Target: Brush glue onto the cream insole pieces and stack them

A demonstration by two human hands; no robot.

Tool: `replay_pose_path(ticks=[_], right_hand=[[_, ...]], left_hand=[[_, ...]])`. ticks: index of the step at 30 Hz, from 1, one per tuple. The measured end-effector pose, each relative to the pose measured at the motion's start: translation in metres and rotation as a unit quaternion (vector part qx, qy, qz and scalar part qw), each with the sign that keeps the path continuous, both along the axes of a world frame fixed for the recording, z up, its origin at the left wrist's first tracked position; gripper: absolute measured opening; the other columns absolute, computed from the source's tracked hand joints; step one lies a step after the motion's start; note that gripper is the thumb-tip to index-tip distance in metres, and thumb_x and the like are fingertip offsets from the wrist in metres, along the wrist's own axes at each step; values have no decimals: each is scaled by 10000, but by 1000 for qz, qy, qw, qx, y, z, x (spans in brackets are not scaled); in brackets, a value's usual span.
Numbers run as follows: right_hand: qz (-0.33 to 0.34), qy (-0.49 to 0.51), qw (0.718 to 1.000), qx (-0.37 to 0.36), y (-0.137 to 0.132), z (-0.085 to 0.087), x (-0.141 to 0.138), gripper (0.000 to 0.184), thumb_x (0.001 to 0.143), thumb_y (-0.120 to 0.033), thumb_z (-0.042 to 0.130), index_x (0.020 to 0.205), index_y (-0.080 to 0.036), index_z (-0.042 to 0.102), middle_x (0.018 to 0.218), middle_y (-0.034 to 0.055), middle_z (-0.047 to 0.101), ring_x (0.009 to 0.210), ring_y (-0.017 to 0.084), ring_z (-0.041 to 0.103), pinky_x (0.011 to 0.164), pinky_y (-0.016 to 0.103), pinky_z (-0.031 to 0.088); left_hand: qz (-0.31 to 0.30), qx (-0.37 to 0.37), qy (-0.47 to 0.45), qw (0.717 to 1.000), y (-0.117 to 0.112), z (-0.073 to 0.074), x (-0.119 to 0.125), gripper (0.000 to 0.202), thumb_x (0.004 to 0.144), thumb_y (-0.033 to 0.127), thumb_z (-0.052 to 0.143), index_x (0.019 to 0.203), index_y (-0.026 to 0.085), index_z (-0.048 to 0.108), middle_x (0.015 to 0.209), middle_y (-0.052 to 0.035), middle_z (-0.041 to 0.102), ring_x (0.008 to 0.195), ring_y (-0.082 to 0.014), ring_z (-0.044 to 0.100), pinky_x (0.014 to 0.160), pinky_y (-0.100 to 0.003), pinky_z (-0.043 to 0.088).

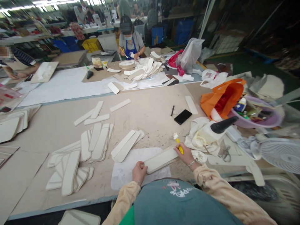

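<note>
My left hand (139, 172) grips the near end of a long cream-white strip (160, 159) lying on a white sheet (127, 170) in front of me. My right hand (187, 153) is closed around a yellow-handled brush (178, 144) whose white bristles point up, and it rests against the strip's far end. Both my sleeves are pale peach.
Several more white strips (93, 143) lie fanned out to the left. A black phone (182, 116) and a pen (172, 110) lie ahead. A glue bottle with a black nozzle (215, 129), an orange bag (222, 97), a fan (281, 154) and clutter crowd the right. Other workers sit across the table.
</note>
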State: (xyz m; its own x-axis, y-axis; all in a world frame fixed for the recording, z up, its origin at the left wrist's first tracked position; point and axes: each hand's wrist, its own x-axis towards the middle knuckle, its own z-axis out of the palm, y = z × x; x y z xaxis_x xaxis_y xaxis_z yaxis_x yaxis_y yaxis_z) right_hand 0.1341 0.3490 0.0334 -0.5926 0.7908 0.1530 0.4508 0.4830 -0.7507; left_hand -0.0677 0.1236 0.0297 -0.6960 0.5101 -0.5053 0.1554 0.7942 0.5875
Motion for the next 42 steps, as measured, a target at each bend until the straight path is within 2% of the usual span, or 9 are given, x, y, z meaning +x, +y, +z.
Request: replay_pose_path(ticks=[8,14,20,25,28,30,34,38,42], right_hand=[[8,-45,997,56,5,-10,-3,56,826,-250,494,774,-230,499,717,19,588,686,195,575,646,305,457],[1,-40,996,83,10,-18,2,67,783,-179,537,829,-222,517,827,70,615,831,250,572,731,379,476],[-3,-7,997,81,3,-9,21,97,796,-172,534,852,-240,496,991,77,648,949,244,584,810,393,482],[-12,12,997,70,-10,1,42,80,816,-216,531,862,-245,472,1019,81,649,1017,247,595,829,399,481],[-24,31,998,49,-16,12,46,114,826,-267,550,875,-249,448,1065,86,649,1039,242,603,842,396,481],[-31,60,998,6,-18,24,43,167,818,-307,575,879,-251,431,1104,85,651,1050,240,607,860,397,477],[-9,143,982,-121,-21,54,30,241,794,-354,613,875,-252,410,1138,87,653,1071,236,603,918,427,446],[44,242,934,-261,-25,78,15,276,784,-378,632,866,-251,401,1142,81,649,1104,222,584,950,435,430],[65,312,879,-355,-30,90,4,332,747,-397,674,845,-247,395,1085,51,662,1064,214,599,911,408,456]], left_hand=[[-19,-10,24,999,2,7,-1,130,732,273,589,807,197,515,653,32,596,637,-150,599,616,-251,388],[-22,-12,32,999,5,10,-1,132,716,280,585,787,198,508,668,21,607,653,-167,610,633,-267,408],[-10,20,27,999,6,16,-1,162,666,292,580,789,202,527,587,38,579,590,-176,595,597,-274,404],[-13,107,-9,994,10,34,4,120,634,318,554,651,211,501,542,45,514,547,-148,535,561,-252,392],[-24,173,-36,984,18,53,7,167,663,365,534,694,204,500,639,20,566,641,-149,563,616,-243,429],[-31,218,-52,974,27,71,8,200,689,390,530,740,198,507,714,3,592,713,-153,574,656,-240,442],[-4,323,-117,939,52,120,9,235,688,378,610,777,184,513,698,11,570,656,-128,535,607,-221,419],[44,398,-244,883,73,180,8,267,650,311,696,792,172,518,647,33,564,555,-87,491,519,-191,373],[87,475,-304,821,80,232,1,255,617,214,735,808,149,579,697,16,620,617,-90,557,569,-178,427]])
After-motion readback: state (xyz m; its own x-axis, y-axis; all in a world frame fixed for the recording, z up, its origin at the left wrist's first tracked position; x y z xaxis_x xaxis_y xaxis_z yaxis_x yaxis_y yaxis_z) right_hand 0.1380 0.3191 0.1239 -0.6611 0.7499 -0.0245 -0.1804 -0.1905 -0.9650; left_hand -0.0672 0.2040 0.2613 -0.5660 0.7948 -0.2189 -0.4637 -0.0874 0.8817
